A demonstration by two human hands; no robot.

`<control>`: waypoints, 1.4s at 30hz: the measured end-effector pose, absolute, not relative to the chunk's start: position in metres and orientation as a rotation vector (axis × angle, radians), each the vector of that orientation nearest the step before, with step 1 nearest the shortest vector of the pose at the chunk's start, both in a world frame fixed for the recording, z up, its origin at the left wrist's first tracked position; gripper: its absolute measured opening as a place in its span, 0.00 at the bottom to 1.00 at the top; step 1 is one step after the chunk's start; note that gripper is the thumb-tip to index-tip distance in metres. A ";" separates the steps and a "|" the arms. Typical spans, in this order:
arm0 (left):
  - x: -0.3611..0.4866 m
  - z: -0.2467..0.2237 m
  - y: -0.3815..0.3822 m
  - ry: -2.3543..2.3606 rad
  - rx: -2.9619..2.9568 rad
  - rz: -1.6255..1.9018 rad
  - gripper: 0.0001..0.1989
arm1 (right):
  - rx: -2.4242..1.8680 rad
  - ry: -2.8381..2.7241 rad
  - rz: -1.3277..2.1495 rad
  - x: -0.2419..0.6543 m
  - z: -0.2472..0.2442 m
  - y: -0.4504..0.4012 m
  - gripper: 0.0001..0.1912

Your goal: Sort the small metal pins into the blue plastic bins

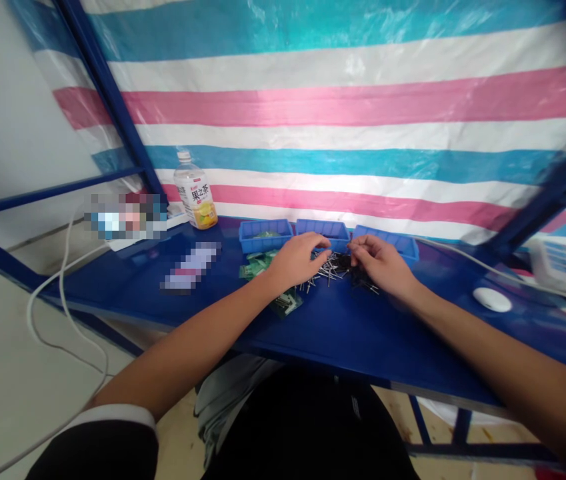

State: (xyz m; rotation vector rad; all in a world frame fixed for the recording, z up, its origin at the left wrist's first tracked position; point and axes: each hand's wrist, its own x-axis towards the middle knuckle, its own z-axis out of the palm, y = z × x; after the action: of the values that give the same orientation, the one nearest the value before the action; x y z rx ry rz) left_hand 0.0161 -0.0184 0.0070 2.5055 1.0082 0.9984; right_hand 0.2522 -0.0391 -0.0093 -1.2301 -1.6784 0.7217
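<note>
Near the middle of the blue table, my left hand [303, 258] is held over a pile of small metal pins [330, 269], its thumb and fingers apart with nothing visible between them. At the right side of the pile is my right hand [375, 261], its thumb and fingertips pinched together; whatever they hold is too small to make out. Black small parts [363, 280] lie under and beside it. Green circuit boards [257, 265] are spread left of the pins, partly behind my left wrist. Another green board [287, 303] lies nearer the front edge.
Three blue bins [266, 230] stand in a row behind my hands. A drink bottle [196, 193] is at the back left, and a white mouse [491, 300] at the right. A white cable [483, 263] crosses the table's right side.
</note>
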 end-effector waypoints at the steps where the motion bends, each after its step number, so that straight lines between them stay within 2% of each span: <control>1: 0.016 0.004 -0.018 1.013 2.549 0.934 0.11 | -1.235 -1.669 0.714 0.254 -0.009 -0.037 0.20; 5: 0.017 -0.004 -0.018 1.052 2.629 0.810 0.18 | -1.221 -1.666 0.721 0.255 -0.011 -0.025 0.21; 9: 0.018 -0.004 -0.018 1.044 2.635 0.800 0.17 | -1.257 -1.660 0.746 0.251 -0.010 -0.013 0.23; 13: 0.018 -0.003 -0.017 1.035 2.624 0.844 0.16 | -1.363 -1.821 0.433 0.252 -0.006 -0.016 0.22; 17: 0.017 -0.002 -0.017 1.035 2.587 0.893 0.16 | -1.241 -2.069 0.146 0.253 -0.002 -0.030 0.14; 19: 0.016 -0.001 -0.016 1.044 2.542 0.948 0.18 | -1.080 -2.239 0.125 0.250 -0.002 -0.034 0.12; 24: 0.017 0.002 -0.017 1.062 2.481 1.017 0.20 | -0.759 -2.475 0.112 0.240 -0.007 -0.034 0.15; 35: 0.018 0.001 -0.019 1.044 2.513 0.936 0.22 | -0.708 -2.528 0.088 0.242 -0.011 -0.033 0.18; 42: 0.018 0.001 -0.019 1.026 2.536 0.937 0.23 | -0.685 -2.579 -0.037 0.243 -0.009 -0.033 0.13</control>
State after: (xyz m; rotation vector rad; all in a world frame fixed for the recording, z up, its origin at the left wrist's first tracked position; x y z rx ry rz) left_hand 0.0177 -0.0195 0.0013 2.5362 1.0263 0.9370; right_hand 0.2433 -0.0327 -0.0089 -0.6853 -2.5790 -0.0372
